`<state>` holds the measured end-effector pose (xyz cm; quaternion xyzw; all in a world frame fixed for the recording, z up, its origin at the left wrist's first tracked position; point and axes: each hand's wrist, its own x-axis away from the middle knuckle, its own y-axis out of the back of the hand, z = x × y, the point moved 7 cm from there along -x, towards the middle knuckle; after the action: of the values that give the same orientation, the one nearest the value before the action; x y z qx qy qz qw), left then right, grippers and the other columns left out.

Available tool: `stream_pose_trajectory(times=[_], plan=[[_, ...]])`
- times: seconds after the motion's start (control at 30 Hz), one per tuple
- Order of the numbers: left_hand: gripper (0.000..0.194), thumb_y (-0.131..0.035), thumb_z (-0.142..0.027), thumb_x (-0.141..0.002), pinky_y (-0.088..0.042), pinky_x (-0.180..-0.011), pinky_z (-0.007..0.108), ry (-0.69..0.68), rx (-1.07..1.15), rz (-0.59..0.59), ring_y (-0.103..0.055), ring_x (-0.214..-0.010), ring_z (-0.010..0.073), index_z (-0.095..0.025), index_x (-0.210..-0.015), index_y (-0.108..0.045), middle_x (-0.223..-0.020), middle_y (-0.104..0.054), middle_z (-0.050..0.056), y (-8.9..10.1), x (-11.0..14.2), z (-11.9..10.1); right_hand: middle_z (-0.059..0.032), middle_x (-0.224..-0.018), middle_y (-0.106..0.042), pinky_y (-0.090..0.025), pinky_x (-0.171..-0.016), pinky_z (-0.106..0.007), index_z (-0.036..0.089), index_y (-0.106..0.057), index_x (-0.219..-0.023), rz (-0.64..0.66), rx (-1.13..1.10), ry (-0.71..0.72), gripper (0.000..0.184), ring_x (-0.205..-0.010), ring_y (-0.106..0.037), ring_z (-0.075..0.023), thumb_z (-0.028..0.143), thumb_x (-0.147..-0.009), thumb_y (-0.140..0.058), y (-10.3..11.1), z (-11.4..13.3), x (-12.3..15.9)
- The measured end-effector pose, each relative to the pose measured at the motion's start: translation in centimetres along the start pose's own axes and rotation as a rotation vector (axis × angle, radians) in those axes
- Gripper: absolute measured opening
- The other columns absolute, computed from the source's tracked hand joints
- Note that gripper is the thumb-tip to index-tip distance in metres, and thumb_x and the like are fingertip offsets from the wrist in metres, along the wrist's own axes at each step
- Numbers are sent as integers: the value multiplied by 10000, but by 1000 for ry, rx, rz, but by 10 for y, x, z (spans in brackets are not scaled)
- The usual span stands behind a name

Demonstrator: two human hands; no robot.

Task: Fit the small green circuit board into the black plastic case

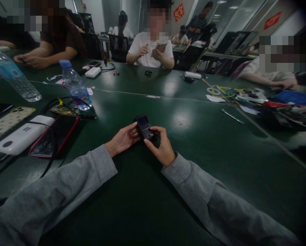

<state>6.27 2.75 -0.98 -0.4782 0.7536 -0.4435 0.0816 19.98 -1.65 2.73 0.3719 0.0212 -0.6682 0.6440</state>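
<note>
Between my two hands is a small black electronic device [144,127] with a little dark screen and a row of buttons below it. It is tilted, its face turned up toward me. My left hand [124,138] grips its left side, the thumb near the upper edge and the fingers behind and under it. On the lower right, my right hand [161,146] pinches it between thumb and curled forefinger. Its underside and back are hidden. Grey sleeves cover both forearms, which rest over the dark green table [142,205].
At left are a white power bank [22,135], a red-edged phone [54,136], cables and a blue-capped water bottle [77,85]. A wrench [232,116] lies at right, near a heap of cables [224,92]. Across the table a person [153,48] holds a phone.
</note>
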Motion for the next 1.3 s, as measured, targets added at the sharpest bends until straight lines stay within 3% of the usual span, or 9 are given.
stream_pose_trajectory(times=[0.17,0.4,0.7,1.3], plan=[[233,-642,-316,-872,-489,-818,297,-32,-26,1,-648,-898,150,-173,-1054,-665,-990,-699,46,1,0,-1,-96,-1179,-542,-496,-956,-477,246,-448,-1202,10,17,46,445,-1113,-564,-263,351,-831,-670,1,6,0],[330,-668,-351,-853,-462,-873,323,-63,-71,75,-633,-963,174,-221,-1156,-654,-1113,-681,57,2,-2,0,-98,-1183,-541,-495,-959,-491,254,-444,-1185,-4,41,69,429,-1133,-557,-273,343,-829,-666,1,8,1],[280,-701,-348,-832,-438,-909,351,-86,-82,58,-626,-958,188,-207,-1074,-686,-1095,-682,64,2,-3,1,-93,-1195,-528,-511,-947,-478,258,-408,-1195,-38,10,33,495,-1099,-575,-257,371,-811,-700,1,1,3],[354,-705,-419,-823,-448,-919,353,-92,-141,73,-621,-986,199,-196,-1098,-682,-1178,-658,84,1,-4,1,-98,-1180,-523,-515,-941,-477,241,-405,-1179,-39,15,51,492,-1110,-567,-261,390,-811,-696,0,3,2]])
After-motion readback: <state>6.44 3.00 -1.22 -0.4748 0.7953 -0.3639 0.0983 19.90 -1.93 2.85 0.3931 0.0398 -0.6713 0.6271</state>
